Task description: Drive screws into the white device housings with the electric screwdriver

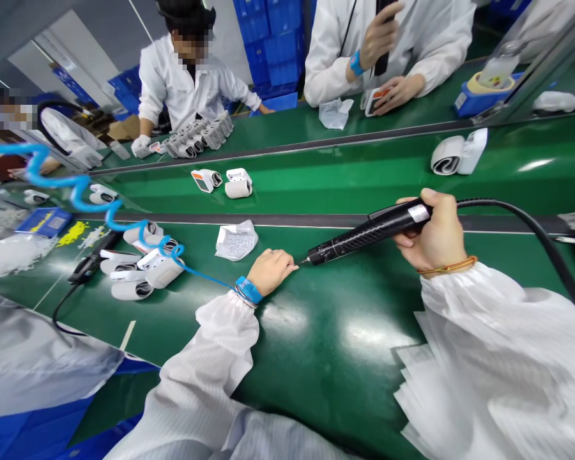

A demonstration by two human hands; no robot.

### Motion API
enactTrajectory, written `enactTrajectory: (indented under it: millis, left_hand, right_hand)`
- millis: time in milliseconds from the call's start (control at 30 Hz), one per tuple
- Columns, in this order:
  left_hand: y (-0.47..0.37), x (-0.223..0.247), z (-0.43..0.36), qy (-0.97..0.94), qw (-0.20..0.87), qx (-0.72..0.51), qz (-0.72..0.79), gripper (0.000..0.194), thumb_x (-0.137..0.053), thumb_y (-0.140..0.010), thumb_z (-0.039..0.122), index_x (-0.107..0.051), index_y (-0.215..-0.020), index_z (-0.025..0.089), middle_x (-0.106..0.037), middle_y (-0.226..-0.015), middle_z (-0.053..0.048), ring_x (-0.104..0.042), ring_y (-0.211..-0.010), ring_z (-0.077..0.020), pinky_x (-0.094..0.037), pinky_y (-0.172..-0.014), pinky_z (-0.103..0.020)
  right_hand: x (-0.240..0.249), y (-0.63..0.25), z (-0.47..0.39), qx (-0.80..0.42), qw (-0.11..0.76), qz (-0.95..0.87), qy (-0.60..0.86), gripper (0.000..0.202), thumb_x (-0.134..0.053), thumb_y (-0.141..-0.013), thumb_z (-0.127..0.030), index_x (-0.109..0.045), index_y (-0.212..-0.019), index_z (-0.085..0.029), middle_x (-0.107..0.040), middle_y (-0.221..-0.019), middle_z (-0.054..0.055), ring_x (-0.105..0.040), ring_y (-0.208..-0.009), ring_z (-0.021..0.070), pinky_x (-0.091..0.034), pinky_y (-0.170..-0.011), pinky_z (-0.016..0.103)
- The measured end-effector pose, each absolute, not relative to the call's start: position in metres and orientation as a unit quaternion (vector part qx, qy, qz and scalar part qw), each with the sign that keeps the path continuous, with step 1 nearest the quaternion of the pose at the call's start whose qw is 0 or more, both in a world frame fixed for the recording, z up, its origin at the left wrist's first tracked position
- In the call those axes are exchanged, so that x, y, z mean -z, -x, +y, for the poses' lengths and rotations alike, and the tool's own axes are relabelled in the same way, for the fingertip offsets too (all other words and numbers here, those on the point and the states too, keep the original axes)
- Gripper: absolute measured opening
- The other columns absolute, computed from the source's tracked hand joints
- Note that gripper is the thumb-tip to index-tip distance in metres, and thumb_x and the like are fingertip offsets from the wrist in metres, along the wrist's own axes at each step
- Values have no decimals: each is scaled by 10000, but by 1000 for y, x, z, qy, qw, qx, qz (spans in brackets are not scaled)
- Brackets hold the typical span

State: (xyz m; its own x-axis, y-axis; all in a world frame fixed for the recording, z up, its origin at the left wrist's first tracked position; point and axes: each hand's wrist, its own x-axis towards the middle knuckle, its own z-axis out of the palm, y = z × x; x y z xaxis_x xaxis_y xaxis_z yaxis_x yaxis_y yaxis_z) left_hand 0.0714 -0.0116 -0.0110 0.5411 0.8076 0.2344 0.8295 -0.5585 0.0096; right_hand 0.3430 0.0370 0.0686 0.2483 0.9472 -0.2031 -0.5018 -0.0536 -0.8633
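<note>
My right hand (438, 236) grips the rear of a black electric screwdriver (364, 235), whose cable runs off to the right. The tool lies nearly level and its thin bit points left. Close to the bit's tip is my left hand (271, 271), its thumb and fingers pinched together; whatever they hold is too small to make out. A blue wrist strap (249, 291) with a coiled blue cord circles my left wrist. Just behind this hand lies an open plastic bag (237, 241) of tiny silvery pieces.
Several white cuffed devices (146, 265) are heaped at the left, beside another black tool (89, 265). On the green conveyor belt sit more devices, including one at the right (460, 153). Two co-workers in white coats work across the belt. A blue tray (45, 222) lies far left.
</note>
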Motion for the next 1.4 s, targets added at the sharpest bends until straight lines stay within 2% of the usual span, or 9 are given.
enactTrajectory:
  millis: [500,633,733,800,900,1033,1167,1300,1400]
  left_hand:
    - [-72,11,-12,883,62,98,-456,355,-328,-950,388,-569,-820,161,-642,-817,-46,-584,-762,-172,-372,-716,-326]
    - [-74,10,-14,880,82,108,-455,361,-299,-960,356,-564,-815,157,-645,-800,-47,-585,-736,-166,-376,-702,-323]
    - [-79,9,-17,879,75,130,-453,365,-303,-959,365,-565,-812,159,-643,-793,-50,-584,-740,-167,-382,-704,-325]
    - [-85,9,-18,882,59,138,-446,359,-314,-956,372,-568,-816,161,-641,-793,-53,-584,-751,-169,-385,-710,-330]
    - [-95,8,-21,892,32,131,-431,363,-331,-948,392,-573,-809,161,-640,-786,-55,-583,-749,-175,-395,-713,-341]
    - [-107,2,-22,897,-29,141,-419,399,-421,-879,521,-576,-956,162,-643,-916,-80,-580,-871,-198,-431,-797,-353]
    - [-108,-11,3,861,-14,204,-466,762,-562,-746,619,-364,-1318,155,-484,-1253,-163,-454,-1154,-284,-370,-978,-432]
    - [-84,-27,71,774,95,224,-584,868,-708,-698,395,-254,-1388,128,-312,-1374,-210,-305,-1289,-352,-281,-1045,-484]
    - [-60,-39,130,732,142,149,-650,1056,-790,-579,225,-163,-1418,96,-179,-1455,-233,-163,-1356,-386,-198,-1092,-487]
  right_hand:
    - [-68,-341,34,-552,654,-264,445,253,-563,-674,-400,-581,-588,-164,-405,-445,-10,-315,-345,69,-171,-230,184]
    - [-76,-334,20,-524,683,-363,357,297,-674,-597,-470,-647,-746,-213,-553,-599,9,-405,-404,91,-218,-240,196]
    - [-80,-326,7,-515,686,-437,269,553,-764,-440,-582,-669,-872,-251,-627,-776,26,-502,-519,126,-385,-329,241]
    - [-81,-321,2,-528,667,-468,241,620,-783,-367,-608,-680,-848,-231,-643,-805,53,-568,-640,176,-507,-512,303]
    - [-78,-319,1,-574,647,-452,220,451,-779,-477,-506,-652,-805,-223,-655,-768,56,-618,-711,219,-530,-681,385]
    - [-71,-325,12,-616,655,-356,253,247,-686,-607,-377,-574,-753,-212,-632,-697,14,-581,-561,150,-525,-607,349]
    - [-64,-333,28,-624,672,-258,305,234,-647,-602,-363,-529,-713,-194,-603,-658,3,-546,-521,122,-510,-540,294]
    - [-62,-340,38,-631,687,-164,321,218,-624,-620,-351,-513,-706,-184,-581,-649,-2,-523,-513,104,-506,-524,272]
    - [-66,-344,40,-633,693,-137,317,249,-646,-597,-357,-504,-708,-185,-577,-647,-5,-519,-512,104,-502,-516,268]
